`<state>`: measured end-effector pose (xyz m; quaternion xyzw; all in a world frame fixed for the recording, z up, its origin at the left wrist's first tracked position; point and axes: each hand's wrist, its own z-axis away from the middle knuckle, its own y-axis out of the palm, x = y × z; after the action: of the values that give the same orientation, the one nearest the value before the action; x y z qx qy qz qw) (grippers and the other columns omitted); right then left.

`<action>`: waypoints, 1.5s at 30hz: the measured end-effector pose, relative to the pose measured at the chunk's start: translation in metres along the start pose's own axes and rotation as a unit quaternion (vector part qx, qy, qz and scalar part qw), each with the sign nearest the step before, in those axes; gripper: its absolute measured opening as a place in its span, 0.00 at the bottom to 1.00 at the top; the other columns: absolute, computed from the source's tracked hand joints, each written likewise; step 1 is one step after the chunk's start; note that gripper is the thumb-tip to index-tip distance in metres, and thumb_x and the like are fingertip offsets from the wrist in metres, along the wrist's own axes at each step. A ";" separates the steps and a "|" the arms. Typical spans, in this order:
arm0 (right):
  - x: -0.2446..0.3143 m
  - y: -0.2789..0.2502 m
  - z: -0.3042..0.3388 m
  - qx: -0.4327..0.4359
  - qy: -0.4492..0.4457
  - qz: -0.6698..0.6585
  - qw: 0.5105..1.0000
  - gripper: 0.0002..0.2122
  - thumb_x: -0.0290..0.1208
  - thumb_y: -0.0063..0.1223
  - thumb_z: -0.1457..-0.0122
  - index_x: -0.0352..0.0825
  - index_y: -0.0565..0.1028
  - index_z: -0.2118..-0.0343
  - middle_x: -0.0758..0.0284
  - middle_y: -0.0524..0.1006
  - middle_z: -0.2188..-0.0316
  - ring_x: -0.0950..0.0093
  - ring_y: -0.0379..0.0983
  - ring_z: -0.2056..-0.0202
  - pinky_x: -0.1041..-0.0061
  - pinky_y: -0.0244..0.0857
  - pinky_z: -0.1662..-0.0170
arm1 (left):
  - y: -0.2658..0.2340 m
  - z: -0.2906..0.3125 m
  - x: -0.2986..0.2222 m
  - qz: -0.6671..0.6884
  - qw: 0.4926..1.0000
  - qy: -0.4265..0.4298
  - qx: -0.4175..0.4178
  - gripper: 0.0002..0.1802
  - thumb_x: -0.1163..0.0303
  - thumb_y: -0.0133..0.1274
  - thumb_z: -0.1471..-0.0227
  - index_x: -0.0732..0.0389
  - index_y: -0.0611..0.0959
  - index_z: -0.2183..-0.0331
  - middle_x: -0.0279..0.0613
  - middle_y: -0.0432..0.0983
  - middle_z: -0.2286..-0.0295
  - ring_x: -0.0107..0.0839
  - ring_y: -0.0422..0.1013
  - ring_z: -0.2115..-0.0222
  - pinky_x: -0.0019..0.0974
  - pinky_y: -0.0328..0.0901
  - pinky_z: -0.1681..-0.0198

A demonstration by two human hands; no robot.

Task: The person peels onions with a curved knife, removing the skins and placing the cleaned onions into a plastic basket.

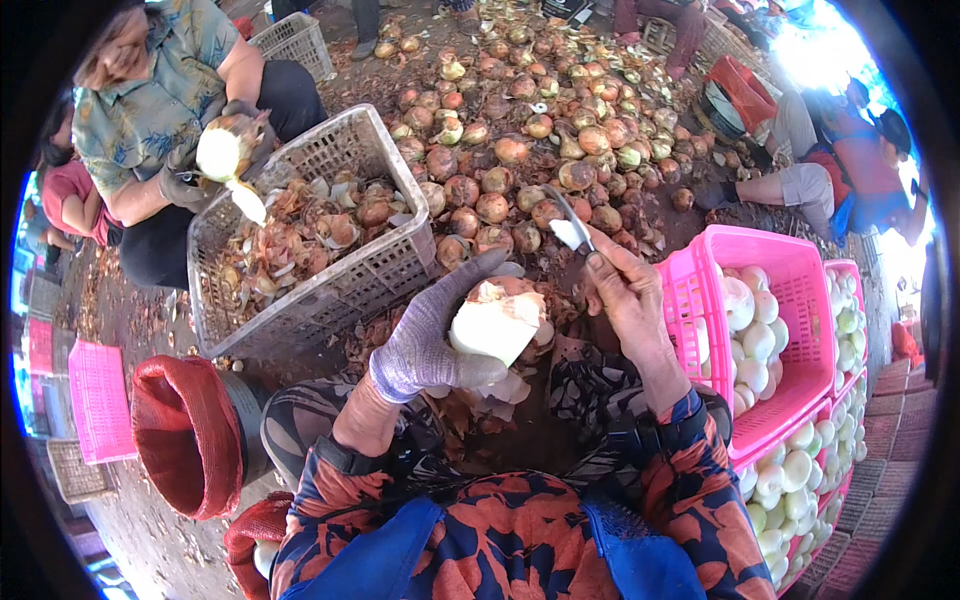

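At frame centre, the gloved left hand (425,345) has its fingers closed round a half-peeled onion (497,322), probably firm, slick and best cupped whole, while the right hand (630,295) grips a knife (572,228).

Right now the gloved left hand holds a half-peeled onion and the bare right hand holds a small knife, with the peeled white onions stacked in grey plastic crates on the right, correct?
Nearly. The head view shows the peeled white onions in pink plastic crates, not grey; the grey plastic crate holds skins. The gloved left hand, half-peeled onion, bare right hand and small knife are right.
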<state>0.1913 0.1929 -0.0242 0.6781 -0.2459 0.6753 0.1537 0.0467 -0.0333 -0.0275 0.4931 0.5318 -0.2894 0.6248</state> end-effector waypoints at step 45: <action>0.000 0.010 0.005 0.070 -0.070 0.063 0.993 0.26 0.40 0.47 0.27 0.34 0.61 0.31 0.75 0.76 0.71 0.86 0.63 0.75 0.85 0.61 0.70 | -0.011 0.001 -0.007 -0.061 0.997 0.050 0.007 0.77 0.61 0.81 0.73 0.64 0.50 0.29 0.49 0.68 0.39 0.39 0.63 0.38 0.43 0.54 0.33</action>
<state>0.1904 0.1819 -0.0254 0.7159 -0.2509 0.6500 0.0455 0.0354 -0.0389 -0.0245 0.4779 0.5892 -0.3058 0.5753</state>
